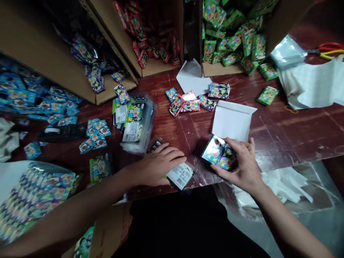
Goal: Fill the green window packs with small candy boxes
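Note:
My left hand (158,165) lies palm down with its fingers stretched out on a clear plastic bag with a printed card (180,175) at the table's front edge. To the right, my right hand (242,161) grips a small box (219,152) between thumb and fingers. Colourful printed packets show at the top of the box, and its white flap (231,122) stands raised behind. Loose red, blue and purple packets (188,104) lie farther back, beyond both hands. Beside my left hand sits a stack of printed plastic bags (137,125).
Cardboard cartons at the back hold green packets (233,39), red packets (142,46) and purple packets (92,75). Blue packets (29,96) are heaped at the left. Scissors (329,49) and clear plastic sleeves (288,52) lie at the far right.

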Demonstrator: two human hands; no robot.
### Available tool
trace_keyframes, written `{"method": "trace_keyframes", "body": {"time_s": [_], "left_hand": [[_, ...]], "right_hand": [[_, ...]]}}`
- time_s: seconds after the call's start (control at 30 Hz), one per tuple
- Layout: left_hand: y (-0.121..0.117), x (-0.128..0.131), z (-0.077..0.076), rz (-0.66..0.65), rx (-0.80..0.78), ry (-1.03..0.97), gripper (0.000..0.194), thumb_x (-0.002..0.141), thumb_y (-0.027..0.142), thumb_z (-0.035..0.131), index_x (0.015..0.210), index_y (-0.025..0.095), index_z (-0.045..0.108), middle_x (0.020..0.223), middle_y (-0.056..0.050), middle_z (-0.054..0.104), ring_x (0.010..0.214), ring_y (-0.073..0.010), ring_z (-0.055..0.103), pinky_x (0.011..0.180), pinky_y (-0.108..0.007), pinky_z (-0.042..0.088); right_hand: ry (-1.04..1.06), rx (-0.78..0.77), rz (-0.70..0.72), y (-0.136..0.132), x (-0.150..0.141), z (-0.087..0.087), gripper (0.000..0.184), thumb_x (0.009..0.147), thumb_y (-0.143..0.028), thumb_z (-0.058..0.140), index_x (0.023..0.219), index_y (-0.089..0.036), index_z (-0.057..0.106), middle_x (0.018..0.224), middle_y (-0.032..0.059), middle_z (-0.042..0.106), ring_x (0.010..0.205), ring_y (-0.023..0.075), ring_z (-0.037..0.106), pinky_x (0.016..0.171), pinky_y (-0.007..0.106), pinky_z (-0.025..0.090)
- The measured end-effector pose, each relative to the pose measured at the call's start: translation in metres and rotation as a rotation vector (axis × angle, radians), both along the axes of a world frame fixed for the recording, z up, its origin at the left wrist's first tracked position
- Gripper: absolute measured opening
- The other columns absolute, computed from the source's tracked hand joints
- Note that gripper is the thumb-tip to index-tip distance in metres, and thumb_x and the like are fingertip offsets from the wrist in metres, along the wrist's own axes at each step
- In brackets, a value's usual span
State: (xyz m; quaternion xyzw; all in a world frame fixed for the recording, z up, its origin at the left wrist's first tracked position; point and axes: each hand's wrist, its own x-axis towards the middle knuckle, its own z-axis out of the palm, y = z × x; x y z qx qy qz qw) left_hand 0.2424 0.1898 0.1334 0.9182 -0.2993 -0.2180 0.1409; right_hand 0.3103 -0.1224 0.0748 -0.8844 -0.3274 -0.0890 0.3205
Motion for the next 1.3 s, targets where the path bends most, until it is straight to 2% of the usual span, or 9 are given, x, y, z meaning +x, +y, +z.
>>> {"method": "trace_keyframes", "body": {"time_s": [0.1, 0.2, 0.3, 0.43, 0.57, 0.7, 0.83, 1.03, 1.3], "left_hand": [[-0.009, 0.001, -0.006, 0.186, -0.015, -0.059, 0.074, 0.079, 0.046, 0.073, 0.143, 0.020, 0.047, 0.139, -0.011, 0.055, 0.126, -0.0311, 0.049, 0.109, -0.045, 0.034], [-0.019, 0.003, -0.019, 0.313, -0.016, -0.125, 0.091, 0.070, 0.060, 0.077, 0.144, 0.020, 0.044, 0.141, -0.013, 0.052, 0.125, -0.0343, 0.047, 0.107, -0.048, 0.036], [-0.021, 0.005, -0.030, 0.326, -0.015, -0.148, 0.106, 0.059, 0.068, 0.081, 0.145, 0.020, 0.042, 0.143, -0.014, 0.049, 0.126, -0.0367, 0.046, 0.108, -0.051, 0.035], [-0.018, 0.006, -0.037, 0.323, -0.022, -0.153, 0.098, 0.064, 0.069, 0.078, 0.143, 0.020, 0.045, 0.139, -0.013, 0.052, 0.123, -0.0352, 0.047, 0.108, -0.050, 0.035], [-0.018, 0.005, -0.036, 0.338, -0.007, -0.146, 0.116, 0.057, 0.071, 0.081, 0.149, 0.018, 0.037, 0.143, -0.015, 0.048, 0.126, -0.0375, 0.045, 0.108, -0.053, 0.035], [-0.021, 0.002, -0.032, 0.334, -0.018, -0.117, 0.104, 0.067, 0.063, 0.078, 0.151, 0.019, 0.035, 0.144, -0.014, 0.048, 0.127, -0.0350, 0.045, 0.111, -0.051, 0.035], [-0.024, 0.005, -0.029, 0.413, -0.034, -0.074, 0.114, 0.058, 0.070, 0.080, 0.151, 0.021, 0.035, 0.140, -0.012, 0.052, 0.126, -0.0347, 0.047, 0.105, -0.048, 0.043], [-0.019, 0.018, -0.038, 0.474, -0.026, -0.064, 0.040, 0.098, 0.060, 0.047, 0.118, 0.030, 0.064, 0.109, 0.000, 0.070, 0.108, -0.0221, 0.063, 0.089, -0.036, 0.049], [-0.012, 0.033, -0.039, 0.447, -0.150, 0.029, 0.043, 0.102, 0.053, 0.041, 0.127, 0.026, 0.064, 0.118, -0.004, 0.069, 0.110, -0.0211, 0.065, 0.094, -0.034, 0.049]], "right_hand": [[-0.057, -0.046, -0.059, 0.002, -0.007, 0.002, 0.088, 0.078, -0.052, 0.076, 0.151, -0.029, 0.034, 0.132, 0.0100, 0.061, 0.112, 0.0331, 0.056, 0.117, 0.071, 0.013], [-0.056, -0.183, -0.121, 0.000, -0.010, 0.000, 0.086, 0.081, -0.054, 0.072, 0.154, -0.031, 0.032, 0.134, 0.0099, 0.060, 0.112, 0.0362, 0.053, 0.115, 0.074, 0.011], [-0.003, -0.275, -0.105, -0.007, -0.010, -0.004, 0.086, 0.084, -0.058, 0.067, 0.157, -0.033, 0.028, 0.133, 0.0089, 0.060, 0.110, 0.0374, 0.051, 0.114, 0.076, 0.012], [0.024, -0.315, 0.000, -0.010, -0.008, -0.007, 0.087, 0.085, -0.060, 0.064, 0.158, -0.034, 0.025, 0.133, 0.0071, 0.061, 0.108, 0.0361, 0.052, 0.114, 0.078, 0.011], [0.053, -0.333, -0.019, -0.004, -0.005, -0.005, 0.084, 0.085, -0.061, 0.064, 0.157, -0.034, 0.029, 0.136, 0.0065, 0.060, 0.109, 0.0371, 0.051, 0.113, 0.079, 0.009], [0.073, -0.341, -0.103, 0.001, -0.004, 0.000, 0.081, 0.086, -0.059, 0.064, 0.156, -0.033, 0.032, 0.137, 0.0066, 0.060, 0.110, 0.0397, 0.050, 0.111, 0.081, 0.009], [0.078, -0.322, -0.074, 0.001, -0.004, 0.005, 0.084, 0.085, -0.060, 0.064, 0.156, -0.032, 0.031, 0.135, 0.0071, 0.060, 0.108, 0.0390, 0.051, 0.111, 0.081, 0.012], [0.051, -0.328, 0.012, -0.001, -0.001, 0.006, 0.085, 0.085, -0.063, 0.063, 0.157, -0.034, 0.028, 0.140, 0.0058, 0.058, 0.107, 0.0369, 0.051, 0.113, 0.079, 0.010], [-0.028, -0.341, -0.021, 0.005, 0.009, -0.001, 0.085, 0.087, -0.060, 0.063, 0.158, -0.034, 0.026, 0.138, 0.0062, 0.059, 0.110, 0.0378, 0.051, 0.114, 0.079, 0.006]]}}
